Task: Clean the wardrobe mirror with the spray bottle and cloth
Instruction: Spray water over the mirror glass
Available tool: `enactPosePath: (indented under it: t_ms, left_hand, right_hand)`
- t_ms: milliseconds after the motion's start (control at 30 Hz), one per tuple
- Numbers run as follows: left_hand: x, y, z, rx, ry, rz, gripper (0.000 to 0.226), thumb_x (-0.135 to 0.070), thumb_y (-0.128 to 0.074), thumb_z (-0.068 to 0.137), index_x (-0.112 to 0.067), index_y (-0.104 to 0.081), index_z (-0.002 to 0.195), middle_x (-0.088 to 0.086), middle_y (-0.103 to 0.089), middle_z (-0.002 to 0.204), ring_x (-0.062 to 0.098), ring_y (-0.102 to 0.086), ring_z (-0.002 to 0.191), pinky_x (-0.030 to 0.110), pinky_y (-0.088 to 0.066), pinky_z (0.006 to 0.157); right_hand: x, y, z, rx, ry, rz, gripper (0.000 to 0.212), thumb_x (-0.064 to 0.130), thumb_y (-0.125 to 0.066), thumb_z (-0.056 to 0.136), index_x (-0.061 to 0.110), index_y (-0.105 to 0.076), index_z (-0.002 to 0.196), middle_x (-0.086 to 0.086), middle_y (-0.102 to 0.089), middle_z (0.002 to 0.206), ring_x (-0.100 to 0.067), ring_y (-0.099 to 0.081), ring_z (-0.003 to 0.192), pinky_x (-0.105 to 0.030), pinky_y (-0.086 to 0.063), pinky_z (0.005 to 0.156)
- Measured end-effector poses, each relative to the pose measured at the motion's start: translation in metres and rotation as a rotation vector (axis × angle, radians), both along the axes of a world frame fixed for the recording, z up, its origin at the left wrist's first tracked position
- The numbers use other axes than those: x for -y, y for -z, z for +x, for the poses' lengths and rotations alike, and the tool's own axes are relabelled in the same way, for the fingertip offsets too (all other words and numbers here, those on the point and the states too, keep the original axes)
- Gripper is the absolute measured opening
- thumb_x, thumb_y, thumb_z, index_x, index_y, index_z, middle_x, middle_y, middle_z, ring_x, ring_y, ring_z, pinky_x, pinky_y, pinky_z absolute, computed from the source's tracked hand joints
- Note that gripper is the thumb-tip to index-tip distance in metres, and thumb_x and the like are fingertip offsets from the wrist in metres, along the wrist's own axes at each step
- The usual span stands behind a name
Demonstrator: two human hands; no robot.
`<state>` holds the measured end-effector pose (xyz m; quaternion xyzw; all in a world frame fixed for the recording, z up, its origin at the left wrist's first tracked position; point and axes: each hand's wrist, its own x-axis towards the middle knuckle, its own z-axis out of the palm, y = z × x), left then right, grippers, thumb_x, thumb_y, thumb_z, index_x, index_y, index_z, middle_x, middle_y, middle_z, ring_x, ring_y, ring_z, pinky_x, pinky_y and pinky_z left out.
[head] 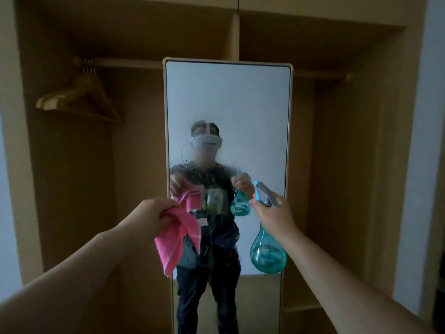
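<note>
A pink cloth [177, 237] is gripped in the left hand [150, 216] at 8 o'clock of the droplet-flecked mirror [227, 104]; a teal spray bottle [267, 251] is clasped by right hand [274, 216] fingers at 4 o'clock.

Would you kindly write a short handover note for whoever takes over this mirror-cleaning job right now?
Left hand: grips the pink cloth, which hangs in front of the lower left of the glass.
Right hand: grips the spray bottle by its neck, nozzle pointing at the mirror.
The mirror stands upright in the open wardrobe.
Done: spray is on; droplets speckle the middle band of the glass.
Left: wipe the wet band with the cloth. The upper glass shows no droplets, so it probably needs spraying too.
</note>
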<state>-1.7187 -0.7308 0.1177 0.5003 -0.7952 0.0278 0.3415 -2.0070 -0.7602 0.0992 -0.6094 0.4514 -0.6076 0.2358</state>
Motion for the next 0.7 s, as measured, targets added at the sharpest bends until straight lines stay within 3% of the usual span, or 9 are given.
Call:
enactPosePath:
  t_ms: [133,300,467,700]
  left_hand:
    - [0.005,0.0,-0.007,-0.001,0.036,0.001,0.043,-0.006,-0.064,0.087,-0.048,-0.06,0.077,-0.023,-0.063,0.082,-0.017,-0.056,0.082,0.0,-0.043,0.061]
    - [0.011,0.0,-0.016,0.021,0.034,-0.015,0.035,-0.007,-0.063,0.087,-0.042,-0.064,0.083,-0.02,-0.064,0.084,-0.006,-0.059,0.077,0.002,-0.044,0.062]
    - [0.016,0.002,-0.023,0.046,0.045,0.0,0.025,-0.01,-0.062,0.089,-0.033,-0.069,0.092,-0.011,-0.067,0.089,-0.001,-0.06,0.08,0.005,-0.044,0.062]
    - [0.02,0.003,-0.027,0.027,0.051,0.025,0.033,-0.012,-0.062,0.09,-0.045,-0.063,0.086,-0.016,-0.065,0.088,0.0,-0.061,0.079,0.007,-0.045,0.06]
  right_hand:
    - [0.005,0.003,-0.015,0.023,0.061,0.038,0.019,0.011,-0.06,0.089,0.022,-0.058,0.073,0.007,-0.042,0.051,-0.001,-0.036,0.033,-0.015,-0.029,0.034]
    - [0.006,0.003,-0.034,0.072,0.089,0.046,0.024,0.001,-0.054,0.086,0.024,-0.06,0.088,0.001,-0.044,0.06,0.001,-0.039,0.034,-0.013,-0.031,0.035]
    - [0.009,0.006,-0.045,0.048,0.156,0.069,0.025,0.006,-0.055,0.089,0.02,-0.062,0.108,-0.004,-0.051,0.07,-0.009,-0.043,0.052,-0.011,-0.032,0.036]
    - [0.01,0.011,-0.052,0.078,0.191,0.049,0.013,0.005,-0.055,0.088,0.01,-0.064,0.094,-0.005,-0.051,0.069,-0.011,-0.043,0.052,-0.012,-0.032,0.037]
